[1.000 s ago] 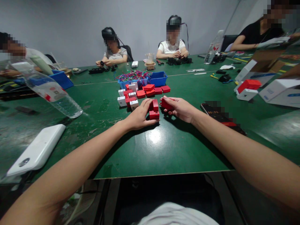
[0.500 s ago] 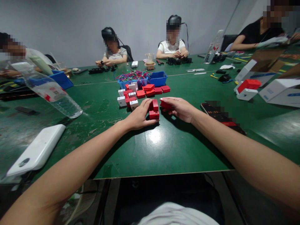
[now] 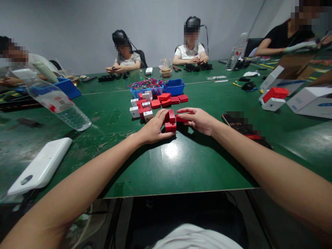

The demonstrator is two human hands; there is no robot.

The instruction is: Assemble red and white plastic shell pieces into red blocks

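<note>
My left hand (image 3: 153, 128) rests on the green table (image 3: 145, 173), its fingers and thumb closed around a stepped red plastic block (image 3: 170, 127). Just to the right, my right hand (image 3: 201, 121) has a smaller red block (image 3: 182, 118) between its fingers, close beside the first one. Its thumb is partly hidden. Beyond my left hand stand several red and white blocks (image 3: 142, 110) grouped together. More loose red blocks (image 3: 166, 98) lie behind my hands.
Blue bins (image 3: 175, 87) stand behind the blocks, one heaped with coloured wires (image 3: 147, 83). At left are a water bottle (image 3: 62, 103) and a white power bank (image 3: 40, 166). A phone (image 3: 241, 128) lies beside my right forearm, white boxes (image 3: 311, 102) farther right. Several people sit around the table.
The red block in my right hand has turned and moved slightly left, nearer the left-hand block. My right fingers have spread a little. My left hand stays in place.
</note>
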